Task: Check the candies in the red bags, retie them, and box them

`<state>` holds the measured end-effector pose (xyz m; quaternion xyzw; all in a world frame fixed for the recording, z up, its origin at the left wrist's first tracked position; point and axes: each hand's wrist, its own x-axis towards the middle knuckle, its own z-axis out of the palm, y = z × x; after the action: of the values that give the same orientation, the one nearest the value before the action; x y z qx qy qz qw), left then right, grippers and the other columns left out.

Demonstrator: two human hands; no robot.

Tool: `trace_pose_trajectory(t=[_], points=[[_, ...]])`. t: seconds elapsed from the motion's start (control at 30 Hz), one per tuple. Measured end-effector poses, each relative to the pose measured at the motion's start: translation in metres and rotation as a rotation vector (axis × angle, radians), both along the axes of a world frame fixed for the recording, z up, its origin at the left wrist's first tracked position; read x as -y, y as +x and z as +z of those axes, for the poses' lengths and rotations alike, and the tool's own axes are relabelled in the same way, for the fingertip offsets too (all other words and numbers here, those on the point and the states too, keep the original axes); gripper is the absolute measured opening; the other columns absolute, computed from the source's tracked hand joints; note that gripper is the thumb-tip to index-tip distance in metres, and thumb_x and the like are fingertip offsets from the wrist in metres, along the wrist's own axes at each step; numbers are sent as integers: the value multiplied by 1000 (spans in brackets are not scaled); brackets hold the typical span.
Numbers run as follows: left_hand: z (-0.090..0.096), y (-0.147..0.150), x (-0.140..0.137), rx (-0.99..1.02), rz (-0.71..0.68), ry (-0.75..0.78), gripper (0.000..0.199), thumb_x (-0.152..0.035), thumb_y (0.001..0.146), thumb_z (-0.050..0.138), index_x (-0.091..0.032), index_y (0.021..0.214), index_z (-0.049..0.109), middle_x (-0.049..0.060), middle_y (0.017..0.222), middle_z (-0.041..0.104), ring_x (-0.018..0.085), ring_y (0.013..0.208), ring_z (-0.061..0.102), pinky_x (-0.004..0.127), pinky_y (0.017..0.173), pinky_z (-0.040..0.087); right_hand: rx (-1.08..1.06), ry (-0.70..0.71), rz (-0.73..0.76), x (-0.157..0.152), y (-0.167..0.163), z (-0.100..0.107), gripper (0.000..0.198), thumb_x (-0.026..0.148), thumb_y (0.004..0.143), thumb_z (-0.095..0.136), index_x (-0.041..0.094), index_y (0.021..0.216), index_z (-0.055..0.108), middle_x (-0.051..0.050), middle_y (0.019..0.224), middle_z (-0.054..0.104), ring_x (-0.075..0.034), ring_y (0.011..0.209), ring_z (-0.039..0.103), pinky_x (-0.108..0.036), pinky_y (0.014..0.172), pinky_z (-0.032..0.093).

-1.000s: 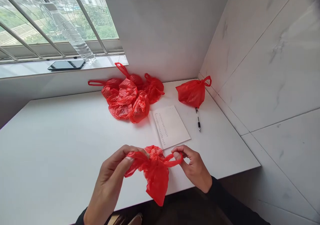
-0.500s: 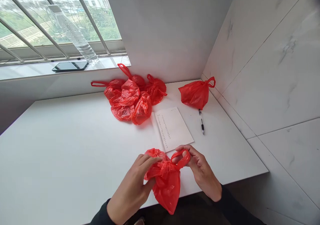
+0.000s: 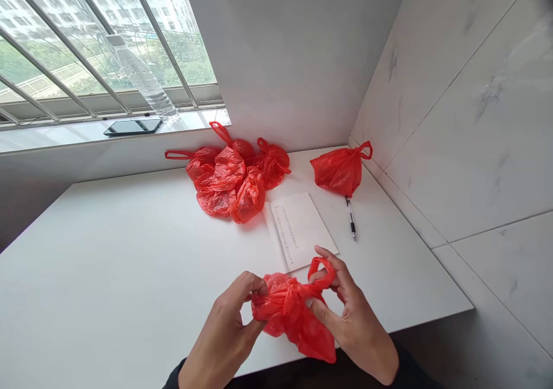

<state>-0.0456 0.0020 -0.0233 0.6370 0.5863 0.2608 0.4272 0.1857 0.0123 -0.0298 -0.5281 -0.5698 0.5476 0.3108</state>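
Note:
A crumpled red plastic bag (image 3: 289, 302) with a knot in its middle is between my two hands, over the table's front edge. My left hand (image 3: 231, 325) pinches the gathered plastic on the bag's left side. On the other side my right hand (image 3: 352, 320) has its thumb on the plastic near the knot, and its fingers are at the looped handle. The bag's lower end hangs down to the right. Whatever the bag contains, if anything, is hidden. Just beyond the bag lies an open notebook (image 3: 305, 227) with lines of small writing.
Several red plastic bags (image 3: 228, 173) are heaped against the back wall. Another red bag (image 3: 339, 170) sits in the right corner, with a pen (image 3: 351, 219) in front of it. A phone (image 3: 133, 126) and a clear bottle (image 3: 149, 83) are on the windowsill of the barred window.
My left fingers have closed on the bag's left side. My right thumb has moved in toward the knot. The bag's lower end has swung to the right. The view has tilted slightly upward.

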Motion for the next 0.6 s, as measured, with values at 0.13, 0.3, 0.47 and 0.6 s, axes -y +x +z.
trace_pose_trajectory(t=[0.13,0.3,0.47,0.6], points=[[2,-2,2,-8,-25,-29,6,-19,90,54,-24,88,51,1,86,61,17,78,56,34,82,53,84,126,-55,-8,17,2,59,30,97,58,32,152,37,-3,107,72,-20,107,70,-37,100,56],[8,-7,0,27,5,-90,14,-38,95,57,-26,100,55,4,98,61,20,88,58,38,91,53,181,168,-173,-14,35,-4,56,33,98,55,32,152,39,-6,113,70,-22,107,69,-43,99,57],[9,-11,-2,-4,214,-94,29,-53,98,50,-26,91,59,3,90,59,21,81,57,30,69,54,207,200,-225,-12,43,-6,47,38,100,51,31,146,45,-7,112,68,-23,109,67,-43,100,55],[12,2,-1,-169,143,53,42,-50,95,57,-36,134,57,7,119,63,26,103,63,35,78,55,229,179,-36,-5,31,-2,42,39,100,51,33,141,50,-6,115,64,-23,110,64,-40,100,56]])
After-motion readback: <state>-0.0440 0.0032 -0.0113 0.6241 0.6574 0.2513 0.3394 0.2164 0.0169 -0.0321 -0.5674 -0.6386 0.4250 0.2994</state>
